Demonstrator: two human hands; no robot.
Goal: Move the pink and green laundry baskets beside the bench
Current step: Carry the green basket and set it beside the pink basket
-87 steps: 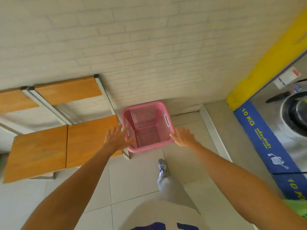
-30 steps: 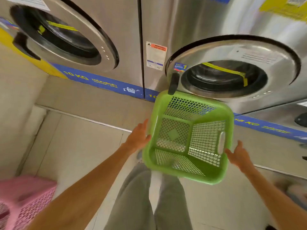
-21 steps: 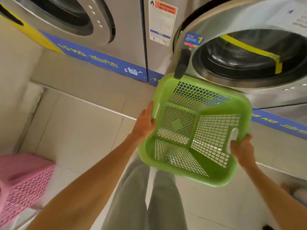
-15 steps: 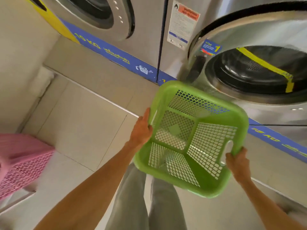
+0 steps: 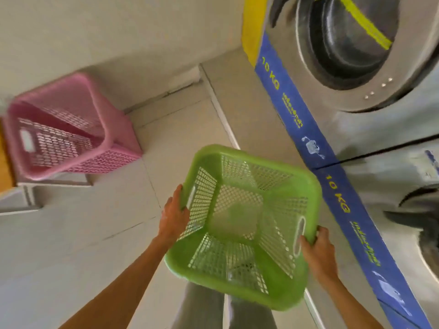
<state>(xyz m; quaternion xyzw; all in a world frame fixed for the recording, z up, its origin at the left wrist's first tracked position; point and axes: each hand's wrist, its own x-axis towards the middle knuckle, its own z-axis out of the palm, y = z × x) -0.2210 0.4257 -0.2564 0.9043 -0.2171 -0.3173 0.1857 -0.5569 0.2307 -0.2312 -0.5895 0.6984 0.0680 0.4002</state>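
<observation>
An empty green laundry basket [image 5: 240, 224] hangs in the air in front of my legs, held by both hands. My left hand [image 5: 172, 217] grips its left rim at the handle slot. Its right rim, by the other handle slot, is gripped by my right hand [image 5: 317, 251]. The empty pink laundry basket [image 5: 69, 129] stands on the floor at the left against the wall, right beside the end of the wooden bench [image 5: 4, 167], of which only an orange sliver and a white frame show.
Steel washing machines [image 5: 370, 74] with round doors and a blue "10 KG" strip line the right side. A raised tiled step [image 5: 249, 119] runs along their base. Pale floor tiles [image 5: 83, 233] lie between the baskets. The wall stands behind the pink basket.
I have turned left, away from the washing machines, carrying the green basket. The pink basket and the bench end have come further into view at the left.
</observation>
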